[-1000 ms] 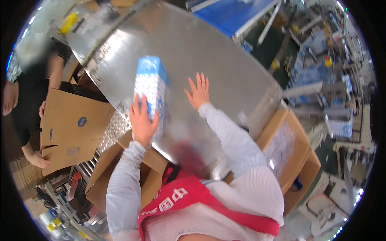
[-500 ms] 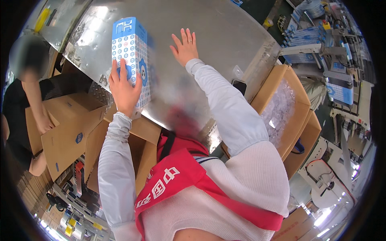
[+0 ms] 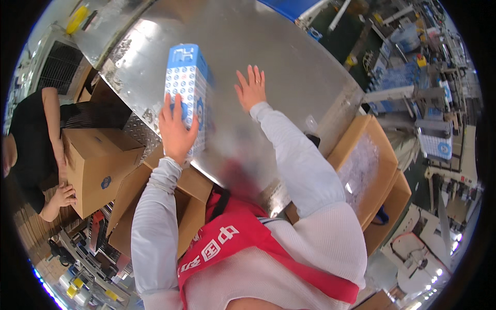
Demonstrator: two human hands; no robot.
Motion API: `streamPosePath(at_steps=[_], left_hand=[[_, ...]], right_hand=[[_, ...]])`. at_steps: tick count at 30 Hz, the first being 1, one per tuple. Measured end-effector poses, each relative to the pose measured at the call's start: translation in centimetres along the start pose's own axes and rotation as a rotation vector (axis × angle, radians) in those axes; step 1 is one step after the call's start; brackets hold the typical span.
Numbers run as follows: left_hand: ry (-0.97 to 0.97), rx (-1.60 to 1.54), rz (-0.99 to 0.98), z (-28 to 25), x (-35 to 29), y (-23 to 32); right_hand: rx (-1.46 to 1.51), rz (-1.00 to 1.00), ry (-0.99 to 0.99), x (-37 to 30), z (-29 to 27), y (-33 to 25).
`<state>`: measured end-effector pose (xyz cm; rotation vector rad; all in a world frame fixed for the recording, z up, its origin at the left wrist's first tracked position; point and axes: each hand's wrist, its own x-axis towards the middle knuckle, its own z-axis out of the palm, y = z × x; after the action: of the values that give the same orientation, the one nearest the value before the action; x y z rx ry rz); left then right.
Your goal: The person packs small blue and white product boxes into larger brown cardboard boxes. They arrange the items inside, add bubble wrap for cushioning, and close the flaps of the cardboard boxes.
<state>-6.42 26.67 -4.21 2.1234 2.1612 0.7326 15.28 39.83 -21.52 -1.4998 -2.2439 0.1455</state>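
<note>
A tall blue-and-white box (image 3: 179, 77) with a small repeated pattern stands on the metal table (image 3: 289, 51), left of centre. My left hand (image 3: 177, 135) is on its near part, the thumb along the right edge and the fingers at the face and left edge; some fingertips are hidden. Farther right, my right hand (image 3: 251, 89) is held over the bare metal, fingers spread, with nothing in it. Whether it touches the tabletop I cannot tell. Below my left wrist are the flaps of an open carton (image 3: 195, 187), partly covered by my sleeve.
At my right is a carton (image 3: 352, 138) of clear plastic pieces (image 3: 361, 173). On the left a co-worker's hand (image 3: 63, 195) is at a brown carton (image 3: 106, 163). Machinery with blue-and-white packages (image 3: 435, 144) stands beyond the table's right edge.
The whole view has shifted, so the table, box and my hands appear lower and farther right. My left hand stays on the box. The co-worker's carton has been tilted and turned.
</note>
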Motion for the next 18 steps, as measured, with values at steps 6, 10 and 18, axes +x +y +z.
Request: streamPosePath(at_steps=[6, 10, 18], left_hand=[[0.045, 0.053, -0.010, 0.8, 0.6, -1.4], [0.042, 0.056, 0.001, 1.2, 0.8, -1.6], [0.070, 0.074, 0.064, 2.7, 0.6, -2.7]], right_hand=[[-0.127, 0.025, -0.214, 0.9, -11.4, 2.1], [-0.215, 0.471, -0.374, -7.7, -13.5, 10.6], [0.609, 0.595, -0.417, -16.0, -22.7, 19.7]])
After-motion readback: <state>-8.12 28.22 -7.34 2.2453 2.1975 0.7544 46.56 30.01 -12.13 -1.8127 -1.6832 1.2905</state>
